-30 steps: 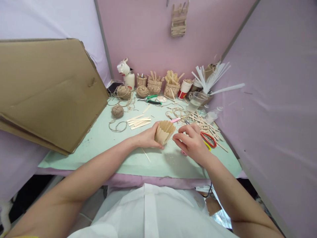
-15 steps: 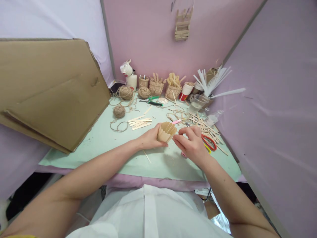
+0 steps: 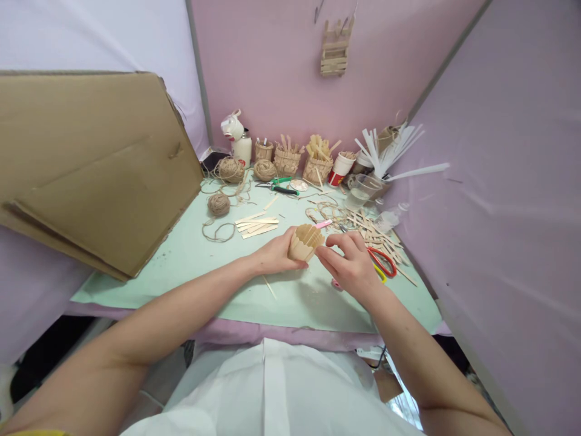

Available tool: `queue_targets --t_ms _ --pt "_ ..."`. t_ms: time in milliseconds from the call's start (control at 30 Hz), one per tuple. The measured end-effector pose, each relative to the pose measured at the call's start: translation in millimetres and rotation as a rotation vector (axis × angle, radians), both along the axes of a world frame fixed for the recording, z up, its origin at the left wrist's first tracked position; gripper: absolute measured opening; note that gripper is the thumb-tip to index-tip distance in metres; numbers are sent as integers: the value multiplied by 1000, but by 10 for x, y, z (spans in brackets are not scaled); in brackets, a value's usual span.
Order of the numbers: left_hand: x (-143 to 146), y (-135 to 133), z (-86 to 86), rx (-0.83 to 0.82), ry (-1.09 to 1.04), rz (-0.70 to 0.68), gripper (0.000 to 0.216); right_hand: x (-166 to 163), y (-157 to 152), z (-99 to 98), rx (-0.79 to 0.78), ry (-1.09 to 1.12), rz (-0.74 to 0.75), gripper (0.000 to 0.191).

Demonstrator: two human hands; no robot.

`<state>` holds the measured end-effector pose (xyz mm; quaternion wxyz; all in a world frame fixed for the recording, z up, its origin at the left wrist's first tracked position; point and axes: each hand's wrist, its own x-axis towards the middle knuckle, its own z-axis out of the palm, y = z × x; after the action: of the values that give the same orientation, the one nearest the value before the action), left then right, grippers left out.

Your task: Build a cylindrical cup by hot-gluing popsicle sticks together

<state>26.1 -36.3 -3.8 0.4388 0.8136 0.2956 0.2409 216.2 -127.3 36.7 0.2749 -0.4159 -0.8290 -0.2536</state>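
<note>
A small cup of pale wooden strips (image 3: 303, 247) with an uneven rim is tilted above the table, its opening towards me. My left hand (image 3: 282, 253) is wrapped round its left side, thumb below. Against the cup's right edge, my right hand (image 3: 349, 261) has its fingers bent in a pinch; whatever they hold is too small or hidden to make out. Red-handled scissors (image 3: 382, 261) and a yellow handle (image 3: 379, 274) lie partly behind that hand. A pink object (image 3: 323, 224) lies just beyond the cup.
Loose flat sticks (image 3: 256, 225) lie left of the cup; more sticks (image 3: 379, 236) pile up on the right. Twine balls (image 3: 218, 204), green-handled pliers (image 3: 284, 189), stick-filled holders (image 3: 318, 169) and a clear plastic cup (image 3: 362, 192) stand or lie farther back. A large cardboard sheet (image 3: 100, 163) leans at left.
My right fingertips have shifted very slightly left along the cup's edge. My left hand keeps its hold on the cup, which is nearly still.
</note>
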Motion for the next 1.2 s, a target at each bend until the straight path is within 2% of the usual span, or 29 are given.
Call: queue_targets --t_ms 200,433,600,800,1067,1200 --pt "1 1 -4 -2 1 0 74 16 27 -42 49 8 53 21" --pt "2 4 -4 -12 -13 -2 78 30 47 -68 11 12 54 22" --pt "1 -1 12 -2 -8 -2 75 26 55 -60 50 4 88 21" --pt "5 -9 23 -3 4 14 75 49 52 -78 6 44 84 23" --pt "10 3 -3 8 5 23 77 0 45 -135 155 35 14 25" --pt "15 5 -23 4 -6 21 77 -58 31 -172 127 126 -12 17"
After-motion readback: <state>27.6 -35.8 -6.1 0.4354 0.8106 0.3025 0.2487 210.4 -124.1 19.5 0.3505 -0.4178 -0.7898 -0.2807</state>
